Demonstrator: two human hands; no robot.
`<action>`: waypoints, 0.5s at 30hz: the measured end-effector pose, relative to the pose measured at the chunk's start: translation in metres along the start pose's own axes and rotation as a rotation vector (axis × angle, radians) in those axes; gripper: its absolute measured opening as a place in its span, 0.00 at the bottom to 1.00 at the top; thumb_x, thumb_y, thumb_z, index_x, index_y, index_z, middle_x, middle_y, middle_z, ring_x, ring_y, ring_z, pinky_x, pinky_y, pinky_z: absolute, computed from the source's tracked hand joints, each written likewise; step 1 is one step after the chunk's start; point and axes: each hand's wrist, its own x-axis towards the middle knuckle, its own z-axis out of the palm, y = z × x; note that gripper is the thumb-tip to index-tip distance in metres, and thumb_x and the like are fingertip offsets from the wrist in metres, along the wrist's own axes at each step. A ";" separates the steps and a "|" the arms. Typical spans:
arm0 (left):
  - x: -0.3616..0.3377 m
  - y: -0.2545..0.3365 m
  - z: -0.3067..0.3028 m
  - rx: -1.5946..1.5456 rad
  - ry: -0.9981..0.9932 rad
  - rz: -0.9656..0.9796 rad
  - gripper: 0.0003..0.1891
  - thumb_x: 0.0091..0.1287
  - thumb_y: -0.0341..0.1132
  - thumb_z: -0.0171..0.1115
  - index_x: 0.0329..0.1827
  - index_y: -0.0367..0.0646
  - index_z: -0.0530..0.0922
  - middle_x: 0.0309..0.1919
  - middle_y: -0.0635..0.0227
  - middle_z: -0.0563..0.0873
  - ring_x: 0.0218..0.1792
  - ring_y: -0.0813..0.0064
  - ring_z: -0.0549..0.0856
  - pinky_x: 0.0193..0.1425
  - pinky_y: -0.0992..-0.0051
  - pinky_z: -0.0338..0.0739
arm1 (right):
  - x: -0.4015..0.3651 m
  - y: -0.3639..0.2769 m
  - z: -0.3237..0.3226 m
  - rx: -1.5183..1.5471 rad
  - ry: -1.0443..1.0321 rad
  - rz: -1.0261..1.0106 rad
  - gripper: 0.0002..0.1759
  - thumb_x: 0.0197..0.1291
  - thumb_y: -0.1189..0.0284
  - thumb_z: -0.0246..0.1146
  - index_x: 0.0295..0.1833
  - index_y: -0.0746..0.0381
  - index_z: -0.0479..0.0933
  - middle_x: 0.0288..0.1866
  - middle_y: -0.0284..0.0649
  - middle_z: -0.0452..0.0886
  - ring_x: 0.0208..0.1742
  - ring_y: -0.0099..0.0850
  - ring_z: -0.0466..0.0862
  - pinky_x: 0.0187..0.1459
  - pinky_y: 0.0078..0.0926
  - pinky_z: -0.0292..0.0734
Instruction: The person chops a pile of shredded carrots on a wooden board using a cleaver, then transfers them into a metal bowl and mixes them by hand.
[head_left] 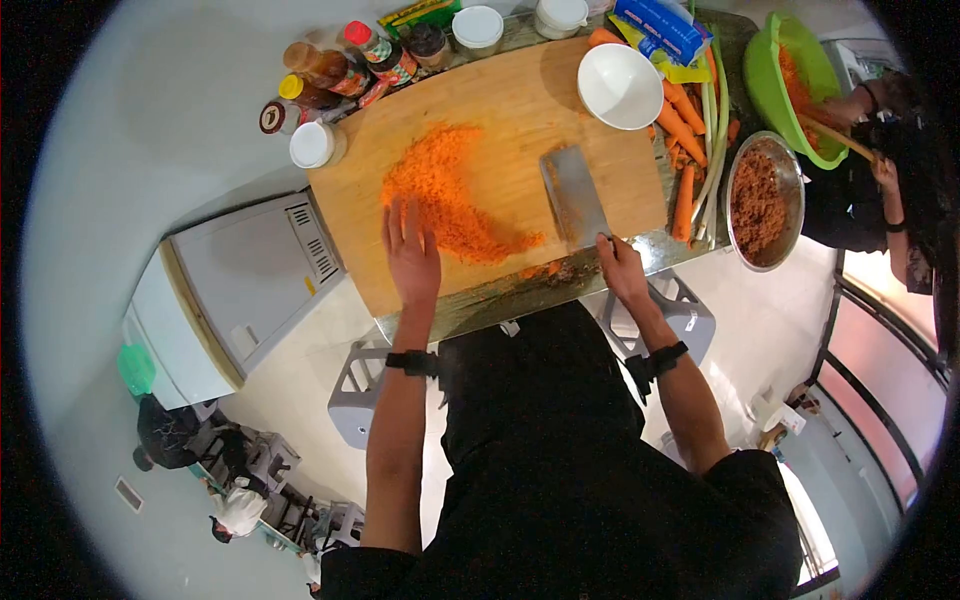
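Observation:
On the wooden cutting board (360, 250) lies a curved heap of finely chopped carrot (440, 180). My left hand (414, 262) is at the heap's near left edge, fingers stretched out and touching the carrot bits. A cleaver (574, 192) is in my right hand (622, 268), which is closed round its handle at the board's near right side. The wide blade lies flat or nearly so over the board, pointing away from me, with orange bits on it. Its tip is to the right of the carrot heap.
A white bowl (620, 87) sits at the board's far right, beside whole carrots (684, 125) and green onions (716, 150). Sauce bottles (325, 68) and lidded jars (478, 30) line the far edge. At right are a metal bowl of minced filling (760, 200) and a co-worker's hands at a green basin (762, 70).

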 end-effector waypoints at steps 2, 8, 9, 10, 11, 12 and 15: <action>0.010 -0.005 0.006 0.013 0.004 -0.003 0.25 0.69 0.33 0.60 0.70 0.47 0.70 0.74 0.56 0.65 0.74 0.45 0.61 0.72 0.52 0.66 | -0.007 0.016 -0.007 -0.152 0.030 -0.156 0.26 0.72 0.54 0.55 0.50 0.70 0.77 0.28 0.56 0.81 0.26 0.49 0.82 0.32 0.41 0.76; 0.038 0.038 0.025 0.260 -0.210 -0.038 0.38 0.63 0.49 0.68 0.76 0.61 0.63 0.78 0.57 0.54 0.76 0.38 0.53 0.75 0.43 0.57 | -0.028 0.045 0.028 -0.378 0.132 -0.200 0.22 0.72 0.57 0.56 0.49 0.68 0.75 0.29 0.61 0.80 0.34 0.60 0.82 0.35 0.51 0.75; 0.041 0.041 0.030 0.283 -0.206 -0.101 0.38 0.62 0.49 0.69 0.76 0.63 0.63 0.78 0.58 0.53 0.76 0.39 0.52 0.74 0.42 0.57 | -0.031 0.043 0.039 -0.229 0.106 -0.207 0.20 0.72 0.58 0.56 0.48 0.68 0.73 0.30 0.60 0.81 0.34 0.61 0.82 0.35 0.54 0.75; 0.041 0.041 0.037 0.306 -0.206 -0.167 0.39 0.60 0.49 0.70 0.75 0.65 0.63 0.79 0.59 0.52 0.76 0.40 0.51 0.73 0.41 0.58 | -0.030 0.038 0.052 -0.231 0.106 -0.201 0.20 0.72 0.58 0.56 0.48 0.68 0.73 0.30 0.60 0.81 0.34 0.61 0.82 0.35 0.54 0.75; 0.042 0.037 0.041 0.304 -0.217 -0.168 0.39 0.60 0.49 0.70 0.75 0.65 0.63 0.79 0.59 0.52 0.76 0.40 0.51 0.73 0.41 0.58 | -0.029 0.034 0.067 -0.238 0.137 -0.278 0.20 0.72 0.59 0.56 0.47 0.68 0.72 0.29 0.60 0.81 0.33 0.61 0.82 0.34 0.54 0.75; 0.041 0.027 0.046 0.265 -0.113 -0.106 0.38 0.59 0.46 0.71 0.74 0.63 0.65 0.77 0.59 0.55 0.76 0.42 0.54 0.73 0.43 0.59 | -0.028 0.029 0.081 -0.241 0.165 -0.354 0.20 0.72 0.59 0.56 0.47 0.68 0.72 0.28 0.60 0.81 0.32 0.61 0.81 0.32 0.55 0.75; 0.040 0.006 0.049 0.231 0.010 -0.040 0.36 0.57 0.42 0.73 0.70 0.57 0.70 0.72 0.56 0.65 0.72 0.47 0.63 0.73 0.49 0.63 | -0.024 -0.008 0.105 -0.196 0.104 -0.362 0.20 0.72 0.59 0.56 0.47 0.69 0.72 0.29 0.60 0.81 0.33 0.62 0.81 0.34 0.56 0.75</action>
